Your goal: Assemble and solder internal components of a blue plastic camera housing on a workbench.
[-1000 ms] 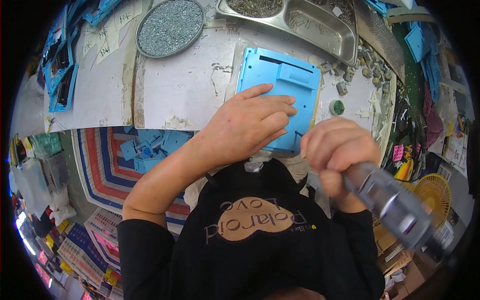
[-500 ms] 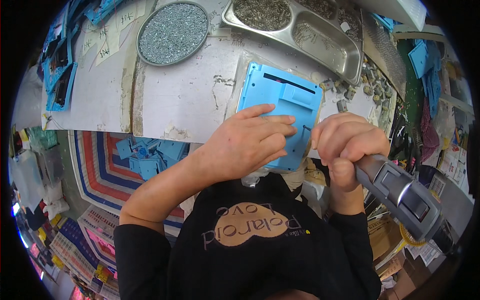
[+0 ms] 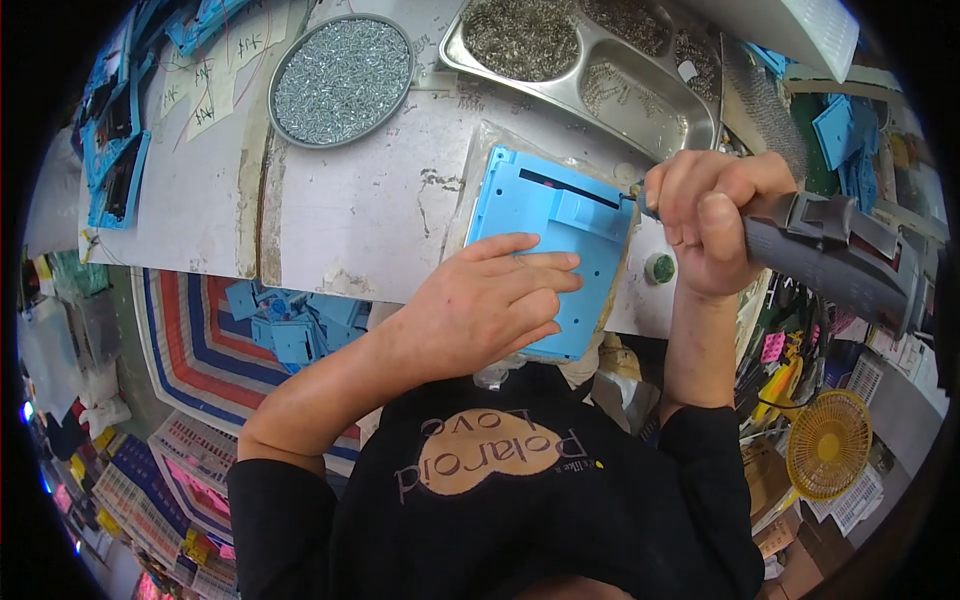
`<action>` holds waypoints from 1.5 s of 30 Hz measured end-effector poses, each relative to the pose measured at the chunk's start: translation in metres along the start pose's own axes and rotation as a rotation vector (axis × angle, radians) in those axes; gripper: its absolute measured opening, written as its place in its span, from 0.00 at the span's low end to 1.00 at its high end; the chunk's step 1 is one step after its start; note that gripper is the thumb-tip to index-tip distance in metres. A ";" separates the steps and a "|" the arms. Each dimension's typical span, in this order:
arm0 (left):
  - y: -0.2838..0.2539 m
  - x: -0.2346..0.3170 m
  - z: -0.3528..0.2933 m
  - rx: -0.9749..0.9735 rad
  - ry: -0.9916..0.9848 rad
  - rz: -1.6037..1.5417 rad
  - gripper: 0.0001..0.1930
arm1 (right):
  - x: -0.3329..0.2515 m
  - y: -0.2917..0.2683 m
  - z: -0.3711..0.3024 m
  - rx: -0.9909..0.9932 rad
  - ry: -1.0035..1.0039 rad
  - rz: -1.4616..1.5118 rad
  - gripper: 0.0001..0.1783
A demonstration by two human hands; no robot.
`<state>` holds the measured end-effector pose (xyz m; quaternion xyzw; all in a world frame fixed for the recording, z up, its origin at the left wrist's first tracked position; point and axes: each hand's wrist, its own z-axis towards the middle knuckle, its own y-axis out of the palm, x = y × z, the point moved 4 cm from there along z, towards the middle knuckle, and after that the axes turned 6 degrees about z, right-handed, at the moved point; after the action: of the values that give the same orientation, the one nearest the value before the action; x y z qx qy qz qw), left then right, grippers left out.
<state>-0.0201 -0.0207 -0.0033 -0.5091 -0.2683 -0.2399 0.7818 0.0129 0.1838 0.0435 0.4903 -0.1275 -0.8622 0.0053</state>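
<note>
A light blue plastic panel (image 3: 592, 258), with a dark slot and a raised block on it, lies on a clear plastic bag on the white bench (image 3: 350, 215). My left hand (image 3: 490, 305) rests flat on its lower left part, fingers spread. In my right hand (image 3: 715, 210) is a grey electric screwdriver (image 3: 840, 245), the fingers wrapped round its front end. Its bit points left and meets the panel's upper right corner. Whether a screw sits under the tip is too small to tell.
A round dish (image 3: 409, 80) of silver screws stands beyond the panel, beside a steel compartment tray (image 3: 695, 125) of small metal parts. Blue pieces (image 3: 120, 180) are piled at far left, others (image 3: 300, 335) in a striped bag below the bench. A yellow fan (image 3: 829, 445) is at lower right.
My right hand has moved the screwdriver away from my body, from the panel's right middle to its upper right corner. My left hand stays on the panel.
</note>
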 end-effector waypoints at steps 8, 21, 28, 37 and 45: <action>-0.003 -0.002 -0.005 0.190 -0.023 -0.150 0.08 | -0.046 0.015 0.020 -0.119 -0.013 0.124 0.14; -0.028 -0.006 -0.017 0.363 -0.090 0.040 0.09 | -0.036 0.080 0.009 -0.176 0.097 0.272 0.13; -0.119 -0.092 -0.017 0.542 -0.438 0.717 0.12 | -0.002 0.066 0.045 -0.082 -0.038 0.172 0.06; -0.114 -0.134 -0.027 0.372 -0.582 0.746 0.08 | 0.047 0.064 0.051 0.007 -0.067 0.156 0.08; -0.111 -0.144 -0.028 0.291 -0.585 0.738 0.10 | 0.053 0.075 0.052 0.051 0.103 -0.115 0.05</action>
<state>-0.1936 -0.0728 -0.0341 -0.5016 -0.3089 0.2462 0.7696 -0.0675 0.1154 0.0410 0.5406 -0.1207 -0.8310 -0.0501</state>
